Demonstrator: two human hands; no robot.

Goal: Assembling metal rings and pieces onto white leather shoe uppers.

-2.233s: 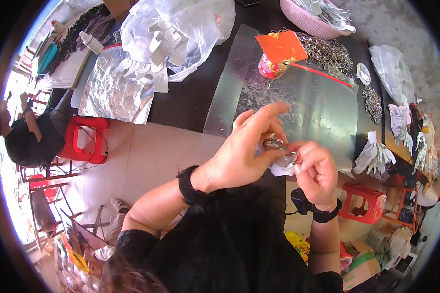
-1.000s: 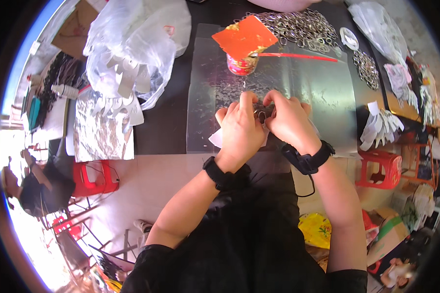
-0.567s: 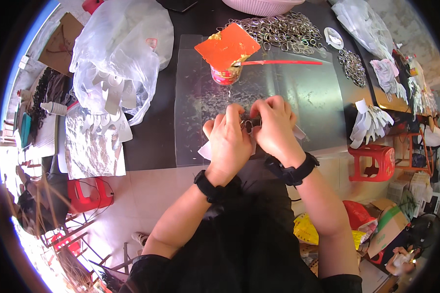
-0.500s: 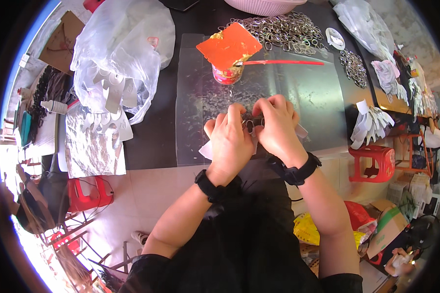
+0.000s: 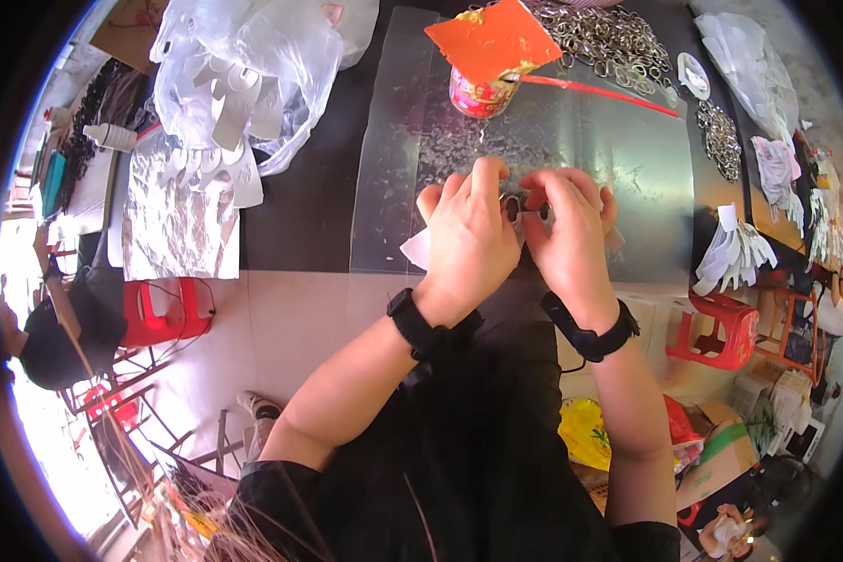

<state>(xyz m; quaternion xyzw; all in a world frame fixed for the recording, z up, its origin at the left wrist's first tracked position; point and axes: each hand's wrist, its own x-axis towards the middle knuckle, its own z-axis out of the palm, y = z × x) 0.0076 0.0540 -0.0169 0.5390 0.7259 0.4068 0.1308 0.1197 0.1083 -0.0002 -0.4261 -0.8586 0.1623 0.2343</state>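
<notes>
Metal rings, two, between two hands

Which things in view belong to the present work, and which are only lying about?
Likely for the job: white flat piece, shiny metal rings at left hand and right hand, silvery metal-ring pile.
Apparently lying about: yellow plastic bag, tan cardboard box.

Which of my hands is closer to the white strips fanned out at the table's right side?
Right. Your right hand is to the left of the white strips; your left hand is farther left, beyond it.
</notes>
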